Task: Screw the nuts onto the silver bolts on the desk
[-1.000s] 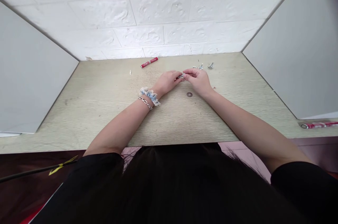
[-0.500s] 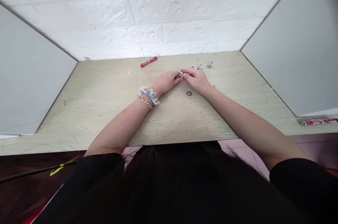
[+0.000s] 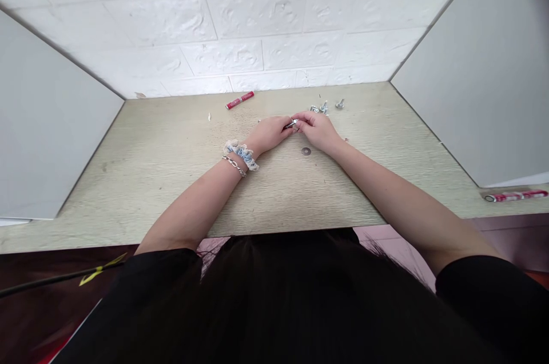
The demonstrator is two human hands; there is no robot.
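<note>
Over the middle of the table my left hand [image 3: 270, 134] and my right hand [image 3: 316, 128] meet, fingertips close together. Between them is a small metal bolt [image 3: 291, 123], dark along its shank and bright at the end by my right fingers. My left thumb and fingers are closed on the shank. The right thumb and forefinger pinch the bright end; whether a nut sits there is too small to tell. A flat grey washer [image 3: 306, 151] lies on the table just below my right hand. Behind that hand lie several bolts [image 3: 323, 107], partly hidden by it.
One more bolt [image 3: 340, 103] stands apart at the back right. A red tube [image 3: 239, 100] lies near the white brick wall [image 3: 231, 55], and another red tube [image 3: 514, 196] by the right front edge. Grey panels [image 3: 484, 67] close off both sides of the wooden table [image 3: 171, 181].
Both hands stay in nearly the same place on the bolt. The right fingertips have shifted slightly at its bright end. The whole view has moved a little.
</note>
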